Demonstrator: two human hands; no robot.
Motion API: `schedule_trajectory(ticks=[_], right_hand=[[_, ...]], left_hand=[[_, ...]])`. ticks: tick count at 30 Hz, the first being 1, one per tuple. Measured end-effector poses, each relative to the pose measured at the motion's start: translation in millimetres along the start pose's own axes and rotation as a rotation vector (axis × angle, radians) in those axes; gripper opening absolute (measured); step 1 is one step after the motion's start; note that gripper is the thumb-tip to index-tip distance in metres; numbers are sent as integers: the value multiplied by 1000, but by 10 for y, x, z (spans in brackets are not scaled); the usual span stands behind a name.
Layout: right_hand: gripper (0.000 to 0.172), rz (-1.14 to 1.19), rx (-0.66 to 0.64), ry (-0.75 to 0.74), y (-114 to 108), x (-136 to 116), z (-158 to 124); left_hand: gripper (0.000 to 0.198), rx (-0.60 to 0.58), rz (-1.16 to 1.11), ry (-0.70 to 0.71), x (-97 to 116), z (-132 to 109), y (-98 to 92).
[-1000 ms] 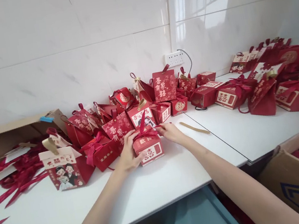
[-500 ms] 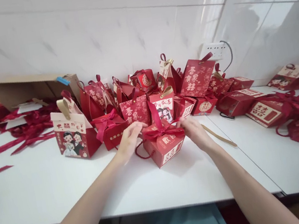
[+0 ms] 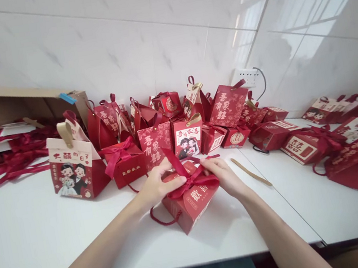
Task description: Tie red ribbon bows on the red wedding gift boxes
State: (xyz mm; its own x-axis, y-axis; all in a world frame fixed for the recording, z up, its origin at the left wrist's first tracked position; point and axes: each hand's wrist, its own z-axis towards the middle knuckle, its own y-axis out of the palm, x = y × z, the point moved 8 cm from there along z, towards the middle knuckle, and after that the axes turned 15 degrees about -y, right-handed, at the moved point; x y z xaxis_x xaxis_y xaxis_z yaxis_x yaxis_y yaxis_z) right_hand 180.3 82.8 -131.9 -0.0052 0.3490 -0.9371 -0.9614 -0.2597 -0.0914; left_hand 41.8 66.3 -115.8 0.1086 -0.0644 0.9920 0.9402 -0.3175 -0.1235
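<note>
A small red gift box [image 3: 183, 213] with gold lettering stands tilted on the white table in front of me. Across its top lies a dark red ribbon bow [image 3: 192, 180]. My left hand [image 3: 156, 184] has its thumb on the bow's left side, fingers curled behind the ribbon. On the other side, my right hand [image 3: 222, 173] pinches the ribbon's right part between thumb and fingers. A ribbon tail [image 3: 176, 163] sticks up between the hands. From the box's left side loops a red cord handle [image 3: 162, 221]. The far side of the box is hidden.
Several finished-looking red gift boxes [image 3: 156, 142] crowd along the wall. A box with a cartoon couple [image 3: 73, 172] stands left. Loose red ribbons [image 3: 14, 157] lie by a cardboard box [image 3: 23, 105]. A gold strap [image 3: 251, 172] rests right, near more red boxes [image 3: 344, 161].
The view has shifted, with the box now lower in it and turned. My left hand has moved from the box's back edge onto the bow. My right hand stays at the ribbon's right side.
</note>
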Motion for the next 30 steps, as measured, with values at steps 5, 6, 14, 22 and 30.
schedule_trajectory(ticks=[5, 6, 14, 22, 30], right_hand=[[39, 289, 236, -86, -262, -29, 27], [39, 359, 360, -168, -449, -87, 14], [39, 599, 635, -482, -1232, -371, -152], [50, 566, 467, -267, -911, -126, 66], [19, -228, -82, -324, -357, -231, 72]], left_hand=[[17, 131, -302, -41, -83, 56, -163], [15, 212, -414, -19, -98, 59, -287], [26, 563, -807, 370, 183, -251, -1053], [44, 199, -548, 17, -89, 102, -528], [36, -50, -40, 171, -88, -34, 29]])
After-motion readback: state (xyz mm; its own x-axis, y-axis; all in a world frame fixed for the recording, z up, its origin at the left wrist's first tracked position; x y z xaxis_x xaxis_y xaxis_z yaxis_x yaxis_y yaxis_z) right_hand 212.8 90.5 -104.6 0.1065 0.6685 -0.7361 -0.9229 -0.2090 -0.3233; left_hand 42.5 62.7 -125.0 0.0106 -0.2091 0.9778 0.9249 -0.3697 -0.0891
